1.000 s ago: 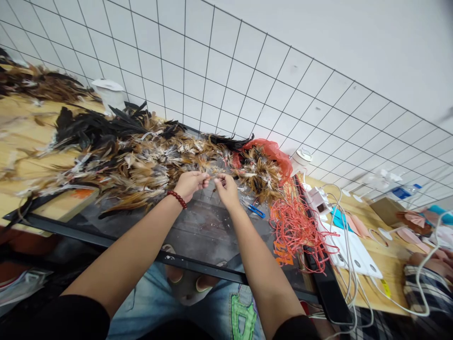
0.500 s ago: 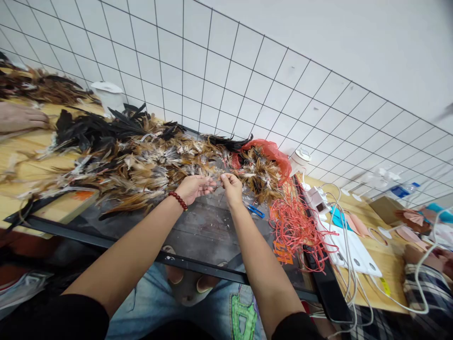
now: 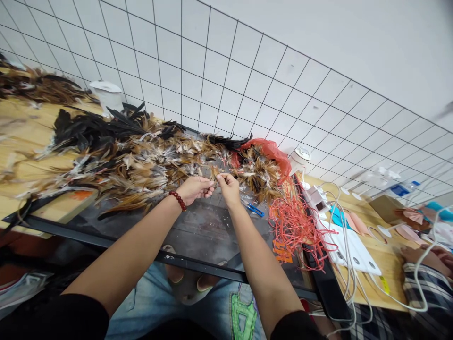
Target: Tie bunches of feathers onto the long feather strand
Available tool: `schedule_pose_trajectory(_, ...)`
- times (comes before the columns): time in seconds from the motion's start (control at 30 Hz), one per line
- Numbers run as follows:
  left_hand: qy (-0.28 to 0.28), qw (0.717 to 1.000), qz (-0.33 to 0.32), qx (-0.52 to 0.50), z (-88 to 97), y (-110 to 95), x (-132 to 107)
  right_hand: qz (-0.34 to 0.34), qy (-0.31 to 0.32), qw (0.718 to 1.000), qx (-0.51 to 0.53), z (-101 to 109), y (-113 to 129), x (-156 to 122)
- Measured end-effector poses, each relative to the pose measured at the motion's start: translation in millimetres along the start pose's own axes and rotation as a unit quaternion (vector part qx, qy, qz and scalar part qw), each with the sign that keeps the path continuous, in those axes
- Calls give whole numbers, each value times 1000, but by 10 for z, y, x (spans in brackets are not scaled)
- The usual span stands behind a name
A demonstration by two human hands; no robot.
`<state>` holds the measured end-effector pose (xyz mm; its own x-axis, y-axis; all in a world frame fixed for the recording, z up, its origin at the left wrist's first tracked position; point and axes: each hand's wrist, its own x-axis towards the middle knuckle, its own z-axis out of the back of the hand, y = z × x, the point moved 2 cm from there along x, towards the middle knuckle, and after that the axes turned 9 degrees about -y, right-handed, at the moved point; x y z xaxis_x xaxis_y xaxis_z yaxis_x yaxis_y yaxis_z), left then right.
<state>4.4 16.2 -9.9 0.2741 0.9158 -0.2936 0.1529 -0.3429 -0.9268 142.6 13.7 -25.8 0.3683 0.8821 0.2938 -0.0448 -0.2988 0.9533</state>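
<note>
My left hand (image 3: 199, 188), with a red bead bracelet (image 3: 177, 200) at the wrist, pinches a small brownish feather (image 3: 214, 173) by its lower end. Fingers of my right hand (image 3: 229, 188) are closed on the same feather, almost touching the left fingertips. Most of its lower end is hidden between the fingers. Just behind both hands lies a long heap of brown and white feathers (image 3: 152, 163). Blue thread snips (image 3: 255, 210) rest on the dark tabletop (image 3: 208, 231) right of my right hand.
Tangled red string (image 3: 293, 231) and a red plastic bag (image 3: 271, 153) lie to the right. Black feathers (image 3: 95, 130) pile up at the left back. A white power strip (image 3: 357, 252) with cables and a co-worker's plaid sleeve (image 3: 426, 288) are further right. A wire grid (image 3: 226, 80) stands behind.
My hands have drawn closer together, and a feather tuft now shows above the fingertips. The co-worker's hand at the far left has gone from view.
</note>
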Motion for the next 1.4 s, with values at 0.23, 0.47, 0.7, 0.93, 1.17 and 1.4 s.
schedule_pose_trajectory(0.23, 21, 999, -5, -39, -10, 24, 33, 11, 5, 1000, 7, -5, 22, -18)
schedule_pose_trajectory(0.47, -37, 986, 24, -163, 51, -18, 73, 218, 30, 954, -205, 21, 123, -98)
schedule_pose_trajectory(0.7, -3, 988, 51, -146, 25, 21, 47, 260, 30, 929, -262, 2, 172, -173)
schedule_pose_trajectory(0.93, -72, 992, -74, -75, 3, -18, 37, 126, 23, 978, -162, 0, 74, -63)
schedule_pose_trajectory(1.17, -23, 988, -98, 113, -30, 48, 58, -47, 87, 995, -3, 12, -16, -9)
schedule_pose_trajectory(1.4, 118, 993, 10, 2, -26, 44, -12, -80, 48, 995, 39, 18, 12, -27)
